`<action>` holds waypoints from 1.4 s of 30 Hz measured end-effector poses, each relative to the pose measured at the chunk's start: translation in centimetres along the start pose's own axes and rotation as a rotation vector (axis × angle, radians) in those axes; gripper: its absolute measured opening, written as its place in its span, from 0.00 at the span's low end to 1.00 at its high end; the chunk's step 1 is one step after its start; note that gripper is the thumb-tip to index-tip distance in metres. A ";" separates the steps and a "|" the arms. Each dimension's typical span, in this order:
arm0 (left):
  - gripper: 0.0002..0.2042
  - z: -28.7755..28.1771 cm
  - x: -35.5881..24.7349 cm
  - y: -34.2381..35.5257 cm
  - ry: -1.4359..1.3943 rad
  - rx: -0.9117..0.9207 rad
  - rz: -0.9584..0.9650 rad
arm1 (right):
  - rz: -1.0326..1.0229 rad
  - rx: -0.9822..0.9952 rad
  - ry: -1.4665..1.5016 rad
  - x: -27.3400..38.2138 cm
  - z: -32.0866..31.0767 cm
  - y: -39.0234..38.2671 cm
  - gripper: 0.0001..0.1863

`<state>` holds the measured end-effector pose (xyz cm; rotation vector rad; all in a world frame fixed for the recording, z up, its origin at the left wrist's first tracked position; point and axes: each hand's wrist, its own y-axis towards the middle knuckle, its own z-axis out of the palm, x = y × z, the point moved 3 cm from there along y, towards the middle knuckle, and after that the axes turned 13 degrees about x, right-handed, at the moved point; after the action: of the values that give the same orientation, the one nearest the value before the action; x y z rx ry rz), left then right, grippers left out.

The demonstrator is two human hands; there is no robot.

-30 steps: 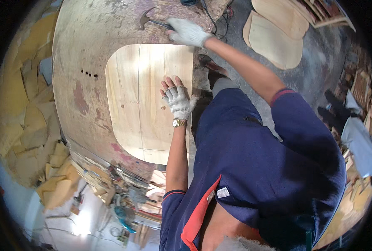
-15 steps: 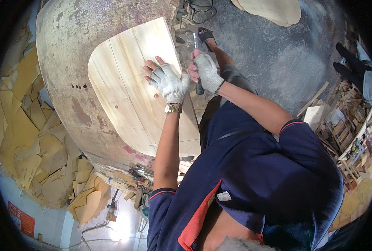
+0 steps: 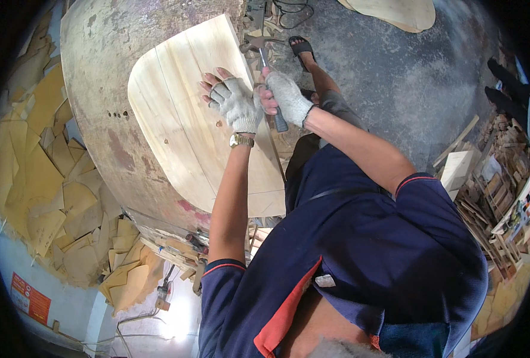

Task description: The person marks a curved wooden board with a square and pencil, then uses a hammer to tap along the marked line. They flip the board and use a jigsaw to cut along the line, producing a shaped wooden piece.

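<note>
A pale wooden panel (image 3: 175, 113) with rounded corners and pencil lines lies on the worn workbench. My left hand (image 3: 236, 106), in a fingerless grey knit glove, rests flat on it with the fingers spread. Beside the panel's right edge, my right hand (image 3: 286, 95), gloved alike, is wrapped round the handle of a hammer (image 3: 263, 56). The hammer's metal head points away from me, next to the panel's far right edge; I cannot tell whether it touches. Its dark grip end sticks out below my fist. Two small brown knots mark the panel's face.
The scuffed workbench (image 3: 101, 71) curves away at left, with yellowish template sheets (image 3: 62, 197) heaped beyond it. Another rounded wooden panel (image 3: 396, 13) lies on the grey floor at the far right. Scrap wood (image 3: 497, 179) is piled at right. A cable (image 3: 294, 9) lies beyond the hammer.
The hammer's head has swung left toward the panel's edge and now shows clearly, where it was blurred before. My left hand stays flat on the panel. The whole view has shifted slightly.
</note>
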<state>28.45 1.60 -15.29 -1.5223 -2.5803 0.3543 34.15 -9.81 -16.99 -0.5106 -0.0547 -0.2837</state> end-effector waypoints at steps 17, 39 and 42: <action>0.54 2.2 1.3 1.0 0.001 -0.052 -0.008 | 0.049 -0.011 0.024 -2.0 0.9 -2.4 0.18; 0.08 2.8 1.2 -22.4 0.249 0.141 1.073 | -0.011 -0.351 0.061 -23.5 -7.3 -33.0 0.14; 0.08 3.2 0.9 -23.2 0.329 0.253 1.116 | 0.031 -0.317 0.079 -27.1 -7.0 -34.4 0.16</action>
<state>7.70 -8.78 -12.30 -2.4734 -1.1810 0.4339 -1.64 -35.02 -10.05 -0.8133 0.0766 -0.2840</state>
